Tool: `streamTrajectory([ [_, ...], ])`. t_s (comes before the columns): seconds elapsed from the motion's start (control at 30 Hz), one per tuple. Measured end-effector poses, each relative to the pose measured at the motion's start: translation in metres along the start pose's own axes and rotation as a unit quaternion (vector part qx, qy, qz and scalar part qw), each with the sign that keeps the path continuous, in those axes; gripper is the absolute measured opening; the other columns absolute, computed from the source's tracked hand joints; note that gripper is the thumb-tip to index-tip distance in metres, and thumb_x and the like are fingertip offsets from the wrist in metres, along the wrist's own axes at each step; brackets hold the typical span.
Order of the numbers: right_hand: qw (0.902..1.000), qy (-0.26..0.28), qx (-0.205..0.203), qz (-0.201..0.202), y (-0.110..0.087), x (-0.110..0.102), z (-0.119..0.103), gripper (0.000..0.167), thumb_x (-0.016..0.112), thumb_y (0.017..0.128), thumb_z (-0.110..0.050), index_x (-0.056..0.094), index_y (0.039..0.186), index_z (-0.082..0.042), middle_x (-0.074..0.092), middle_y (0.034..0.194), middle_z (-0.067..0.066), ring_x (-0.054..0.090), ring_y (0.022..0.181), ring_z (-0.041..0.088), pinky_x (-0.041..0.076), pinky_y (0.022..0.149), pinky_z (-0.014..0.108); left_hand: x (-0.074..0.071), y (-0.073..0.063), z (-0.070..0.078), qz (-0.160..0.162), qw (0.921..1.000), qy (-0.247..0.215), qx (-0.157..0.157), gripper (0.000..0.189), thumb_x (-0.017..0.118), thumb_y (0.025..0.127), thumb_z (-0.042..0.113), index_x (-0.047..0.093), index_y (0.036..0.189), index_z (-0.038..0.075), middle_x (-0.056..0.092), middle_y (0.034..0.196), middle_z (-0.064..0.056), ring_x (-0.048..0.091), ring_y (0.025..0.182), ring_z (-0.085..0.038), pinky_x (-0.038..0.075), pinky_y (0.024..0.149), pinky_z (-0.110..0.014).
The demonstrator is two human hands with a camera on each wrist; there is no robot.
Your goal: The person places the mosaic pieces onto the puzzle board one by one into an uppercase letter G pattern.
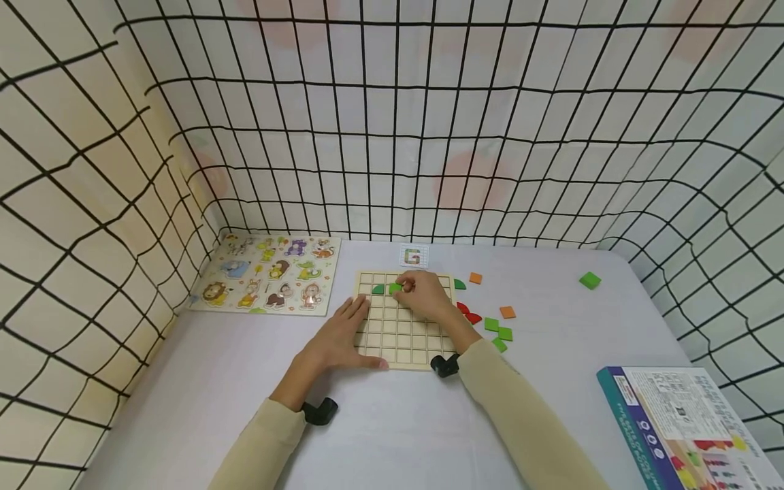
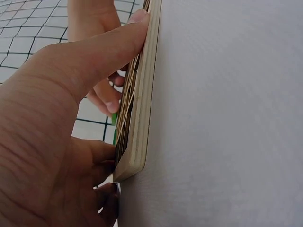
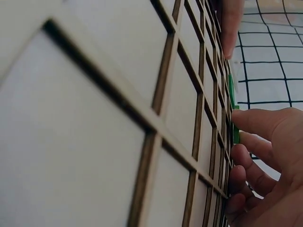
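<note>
A wooden grid board [image 1: 404, 340] lies flat on the white table. My left hand [image 1: 335, 340] rests along its left side, fingers spread on the left edge and thumb on the near edge. Over the board's upper part, my right hand [image 1: 424, 294] pinches a green square tile [image 1: 395, 288] between thumb and fingertips. In the right wrist view that tile [image 3: 236, 125] touches or nearly touches the grid. A dark green rounded piece [image 1: 378, 289] sits in a cell just left of it. Behind the board stands a small pattern card [image 1: 414, 256] with a coloured G.
Right of the board lie another dark green piece [image 1: 460, 284], red pieces [image 1: 472, 318], orange squares [image 1: 475, 278] and several green squares [image 1: 492, 324]. A green block [image 1: 590, 280] is farther right. An animal puzzle [image 1: 269, 272] lies back left, a box [image 1: 686, 422] front right. Black netting [image 1: 392, 136] surrounds the table.
</note>
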State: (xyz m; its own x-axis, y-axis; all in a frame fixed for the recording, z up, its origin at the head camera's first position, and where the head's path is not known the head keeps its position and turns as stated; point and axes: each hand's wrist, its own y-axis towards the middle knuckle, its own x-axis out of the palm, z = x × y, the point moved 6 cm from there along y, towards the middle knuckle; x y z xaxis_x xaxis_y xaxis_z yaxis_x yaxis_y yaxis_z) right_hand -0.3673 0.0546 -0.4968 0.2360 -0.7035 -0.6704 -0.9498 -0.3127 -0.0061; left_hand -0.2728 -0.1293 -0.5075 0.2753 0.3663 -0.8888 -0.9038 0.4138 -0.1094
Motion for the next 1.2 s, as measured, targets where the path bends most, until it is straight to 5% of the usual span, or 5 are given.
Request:
streamTrajectory([
  [0.7, 0.9991, -0.039, 0.019, -0.002, 0.003, 0.003, -0.002, 0.033, 0.076, 0.094, -0.034, 0.076, 0.123, -0.018, 0.065, 0.092, -0.002, 0.054, 0.073, 0.015, 0.044, 0.068, 0.03, -0.001, -0.001, 0.0, -0.003, 1.0, 0.003, 0.002, 0.132, 0.079, 0.071, 0.074, 0.016, 0.165, 0.007, 0.011, 0.174, -0.01, 0.008, 0.161, -0.037, 0.022, 0.129, -0.054],
  [1.2, 0.999, 0.038, -0.009, 0.023, -0.011, -0.02, 0.006, 0.035, 0.077, 0.094, -0.029, 0.075, 0.125, -0.013, 0.066, 0.099, 0.003, 0.055, 0.08, 0.018, 0.046, 0.066, 0.029, -0.002, 0.0, 0.002, -0.007, 0.9999, -0.007, -0.008, 0.134, 0.082, 0.069, 0.073, 0.015, 0.166, 0.008, 0.011, 0.174, -0.009, 0.009, 0.161, -0.036, 0.022, 0.128, -0.055],
])
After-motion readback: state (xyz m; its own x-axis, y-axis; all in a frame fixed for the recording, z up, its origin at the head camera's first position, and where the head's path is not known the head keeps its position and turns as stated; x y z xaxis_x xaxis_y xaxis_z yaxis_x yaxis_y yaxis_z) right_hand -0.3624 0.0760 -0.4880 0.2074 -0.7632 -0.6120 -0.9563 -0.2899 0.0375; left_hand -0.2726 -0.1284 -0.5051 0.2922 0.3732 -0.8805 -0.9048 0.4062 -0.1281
